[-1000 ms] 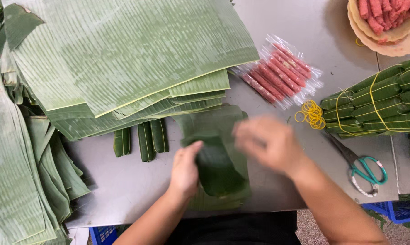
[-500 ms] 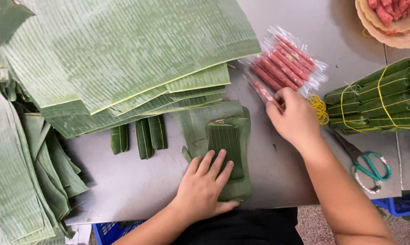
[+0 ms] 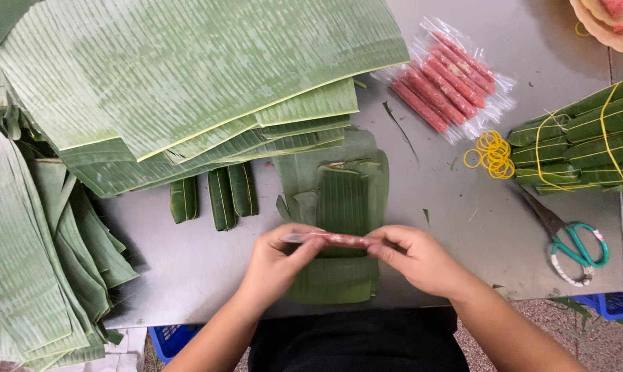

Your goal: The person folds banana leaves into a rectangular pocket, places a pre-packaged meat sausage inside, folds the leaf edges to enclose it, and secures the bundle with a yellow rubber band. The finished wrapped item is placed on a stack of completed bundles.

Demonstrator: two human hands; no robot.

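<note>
My left hand (image 3: pixel 278 264) and my right hand (image 3: pixel 416 257) pinch the two ends of one thin pink sausage stick in clear wrap (image 3: pixel 330 240), held level just above a layered stack of cut banana leaf pieces (image 3: pixel 341 200) on the grey metal table (image 3: pixel 187 269). A flat clear pack of more pink sausage sticks (image 3: pixel 449 79) lies further back to the right. Three small rolled leaf bundles (image 3: pixel 213 196) lie left of the stack.
Large banana leaves (image 3: pixel 180 76) cover the back left, with folded leaf strips (image 3: pixel 43 255) hanging over the left edge. Yellow rubber bands (image 3: pixel 489 154), teal-handled scissors (image 3: pixel 566 238), tied green leaf bundles (image 3: pixel 587 138) and a basket (image 3: pixel 611 24) sit on the right.
My right hand came back from the sausage pack with one stick. My left hand lifted off the leaf stack and took the stick's other end.
</note>
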